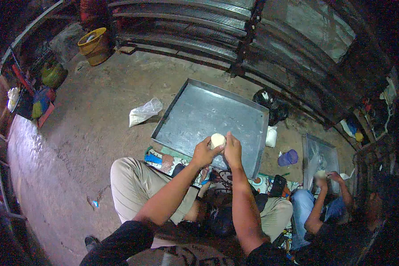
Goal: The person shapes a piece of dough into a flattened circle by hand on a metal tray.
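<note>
Between my two hands is a round, pale ball of dough [217,140], held up over the near edge of a wide metal tray [208,106]. My left hand [204,152] cups its left side, with the thumb across the bottom. On the other side, my right hand [232,148] presses its fingers against the dough, the index finger pointing up. Faint white smears, like flour, mark the tray's flat surface. Left of the tray lies a clear plastic bag with white powder [142,114].
A co-worker at the right handles a pale lump [321,174] over a smaller metal tray [308,146]. Nearby are a purple plastic cup [288,158], a white packet [271,136], a black bag [275,111] and a dark phone [278,185]. A yellow bucket [95,51] stands far left.
</note>
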Available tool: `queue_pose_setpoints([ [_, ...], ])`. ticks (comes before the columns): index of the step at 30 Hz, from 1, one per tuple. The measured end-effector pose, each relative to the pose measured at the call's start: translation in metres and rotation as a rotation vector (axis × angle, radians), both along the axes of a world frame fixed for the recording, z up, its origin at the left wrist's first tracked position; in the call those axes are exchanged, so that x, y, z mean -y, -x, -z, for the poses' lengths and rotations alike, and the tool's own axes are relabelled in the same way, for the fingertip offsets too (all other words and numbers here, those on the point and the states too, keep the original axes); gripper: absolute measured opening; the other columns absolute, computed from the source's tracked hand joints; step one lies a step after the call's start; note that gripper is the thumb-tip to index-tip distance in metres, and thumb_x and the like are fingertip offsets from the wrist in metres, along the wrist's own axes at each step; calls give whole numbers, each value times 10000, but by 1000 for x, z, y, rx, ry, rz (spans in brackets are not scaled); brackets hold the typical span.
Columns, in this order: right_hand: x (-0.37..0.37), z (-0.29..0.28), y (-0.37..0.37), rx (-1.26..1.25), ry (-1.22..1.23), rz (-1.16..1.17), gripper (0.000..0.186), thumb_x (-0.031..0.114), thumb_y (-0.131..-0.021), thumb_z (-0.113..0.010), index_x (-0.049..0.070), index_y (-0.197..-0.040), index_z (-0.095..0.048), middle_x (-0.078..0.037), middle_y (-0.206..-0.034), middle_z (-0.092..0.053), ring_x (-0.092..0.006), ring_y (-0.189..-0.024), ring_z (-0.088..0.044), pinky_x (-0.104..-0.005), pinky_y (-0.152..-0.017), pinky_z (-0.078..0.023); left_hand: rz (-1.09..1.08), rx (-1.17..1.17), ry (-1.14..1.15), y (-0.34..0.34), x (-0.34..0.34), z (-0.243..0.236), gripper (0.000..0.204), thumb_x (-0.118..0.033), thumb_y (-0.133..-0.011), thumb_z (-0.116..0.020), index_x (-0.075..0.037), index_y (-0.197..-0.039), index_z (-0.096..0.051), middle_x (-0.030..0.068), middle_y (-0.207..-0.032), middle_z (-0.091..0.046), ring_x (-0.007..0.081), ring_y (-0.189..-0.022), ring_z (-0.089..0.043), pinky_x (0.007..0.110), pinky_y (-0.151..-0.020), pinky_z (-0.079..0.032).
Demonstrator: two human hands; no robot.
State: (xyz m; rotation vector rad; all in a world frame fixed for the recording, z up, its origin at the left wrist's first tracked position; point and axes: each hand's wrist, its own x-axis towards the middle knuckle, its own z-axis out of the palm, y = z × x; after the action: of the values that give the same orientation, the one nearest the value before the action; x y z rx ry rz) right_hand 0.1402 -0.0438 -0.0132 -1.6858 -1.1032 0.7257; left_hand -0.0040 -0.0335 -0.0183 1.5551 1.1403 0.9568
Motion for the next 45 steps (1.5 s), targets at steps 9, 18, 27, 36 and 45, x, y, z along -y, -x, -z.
queue_pose_setpoints([
  [9, -11, 8, 8, -379, 37, 316, 631, 504, -1009, -418, -43, -792, -645, -180, -702, -643, -272, -662, -638, -419, -649, -497, 20, -178, -275, -7, 2, -2, 378, -291, -770, -781, -48, -1048, -701, 162, -1015, -705, 343, -992, -634, 421, -894, -477],
  [18, -23, 31, -10, 61, 142, 301, 760, 553, -1008, -337, -77, -757, -679, -284, -751, -661, -447, -733, -644, -525, -727, -475, -33, 317, 6, -22, 9, 21, 262, -270, -899, -706, -41, -1023, -729, 83, -1104, -642, 202, -1005, -598, 338, -857, -487],
  [27, -21, 27, 6, 194, 176, 181, 747, 529, -1018, -276, -37, -761, -689, -291, -754, -647, -491, -761, -632, -558, -756, -470, 0, 676, 749, -28, -2, 38, 582, -575, -1016, -344, -62, -1040, -619, 70, -901, -641, 187, -782, -620, 337, -703, -499],
  [36, 3, -3, 60, 48, -78, -36, 483, 370, -1024, -418, 18, -807, -667, -151, -706, -660, -286, -671, -659, -401, -667, -503, -446, 830, 734, 12, -29, -2, 426, -473, -967, -542, -95, -775, -582, 34, -655, -562, 179, -534, -541, 362, -495, -425],
  [45, 0, -2, 62, 100, -108, 48, 395, 358, -1015, -435, 39, -939, -656, -168, -901, -677, -342, -810, -661, -429, -747, -497, -363, 313, 368, 1, -21, 3, 655, -555, -1011, -386, -42, -646, -568, 58, -627, -569, 167, -562, -527, 363, -557, -422],
])
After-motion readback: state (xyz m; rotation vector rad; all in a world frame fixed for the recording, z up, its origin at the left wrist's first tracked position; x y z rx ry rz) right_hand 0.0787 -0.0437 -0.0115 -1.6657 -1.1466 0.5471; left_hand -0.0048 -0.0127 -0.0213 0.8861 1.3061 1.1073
